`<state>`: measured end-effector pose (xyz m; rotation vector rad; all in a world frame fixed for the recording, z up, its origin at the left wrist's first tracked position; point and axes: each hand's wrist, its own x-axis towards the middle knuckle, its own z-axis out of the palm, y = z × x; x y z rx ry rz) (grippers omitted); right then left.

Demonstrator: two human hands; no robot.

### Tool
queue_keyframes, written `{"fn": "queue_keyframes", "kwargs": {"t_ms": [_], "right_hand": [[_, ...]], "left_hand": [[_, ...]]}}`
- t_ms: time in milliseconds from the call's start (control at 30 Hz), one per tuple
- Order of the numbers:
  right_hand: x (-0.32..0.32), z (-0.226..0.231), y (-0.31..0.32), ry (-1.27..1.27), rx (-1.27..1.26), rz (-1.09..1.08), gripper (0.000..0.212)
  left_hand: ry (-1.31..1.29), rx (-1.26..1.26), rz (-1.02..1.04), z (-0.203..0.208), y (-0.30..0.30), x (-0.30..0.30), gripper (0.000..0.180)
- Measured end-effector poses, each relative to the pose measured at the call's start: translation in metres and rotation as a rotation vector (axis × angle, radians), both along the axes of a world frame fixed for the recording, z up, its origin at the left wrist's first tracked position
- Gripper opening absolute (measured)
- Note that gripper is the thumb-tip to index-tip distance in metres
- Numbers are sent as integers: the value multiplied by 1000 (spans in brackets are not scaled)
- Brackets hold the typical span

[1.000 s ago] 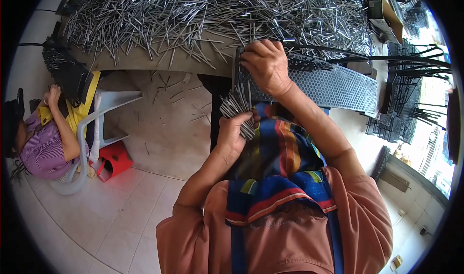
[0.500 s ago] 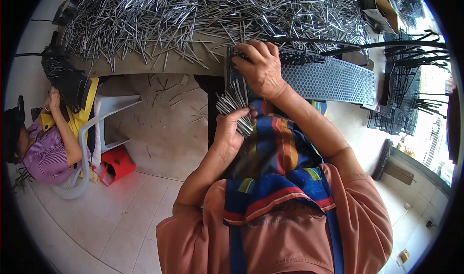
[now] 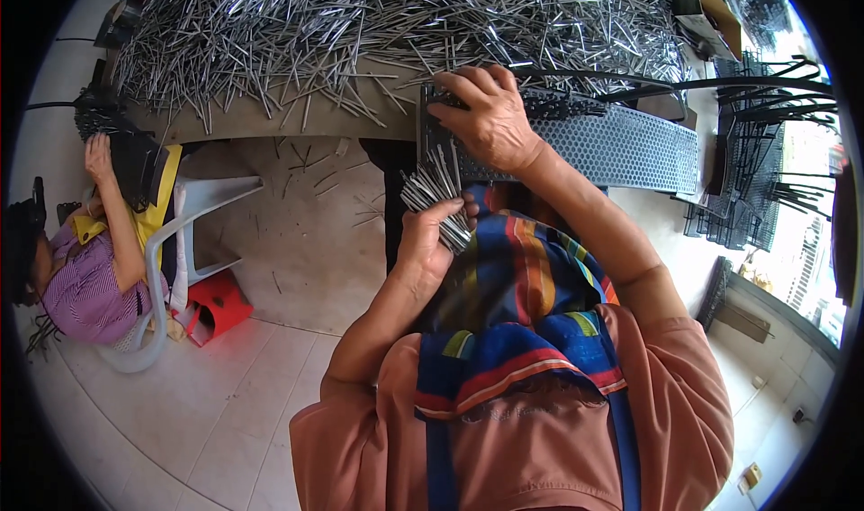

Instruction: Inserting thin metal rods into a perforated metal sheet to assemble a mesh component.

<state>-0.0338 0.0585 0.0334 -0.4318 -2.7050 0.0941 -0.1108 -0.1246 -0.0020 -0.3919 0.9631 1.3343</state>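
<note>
My left hand (image 3: 427,243) is wrapped round a bundle of thin grey metal rods (image 3: 432,189), their upper ends fanning out toward the table edge. Just above it, my right hand (image 3: 497,126) bends over the left end of a perforated metal panel (image 3: 603,151) with dark spiky pieces along its far side. The right fingers are curled and drawn together over a black strip (image 3: 430,119) at that end. Whatever lies between the right fingertips is too small or hidden to make out.
A big heap of loose metal rods (image 3: 405,25) covers the table (image 3: 297,119). Black wire racks (image 3: 756,151) stand at right. On the left a co-worker in a striped shirt (image 3: 99,290) sits on a pale plastic chair (image 3: 153,322), beside a red bag (image 3: 220,308).
My right hand has shifted slightly toward me, while my left hand keeps the rods in nearly the same place. The co-worker's hand has risen toward the black piece there.
</note>
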Motion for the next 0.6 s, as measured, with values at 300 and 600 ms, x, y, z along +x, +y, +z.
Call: {"fn": "queue_keyframes", "kwargs": {"t_ms": [300, 600], "right_hand": [[32, 8, -41, 28, -1434, -507, 19], [42, -4, -34, 687, -1360, -506, 5]], "left_hand": [[90, 63, -94, 15, 5, 3, 24], [189, -55, -105, 6, 0, 10, 18]]}}
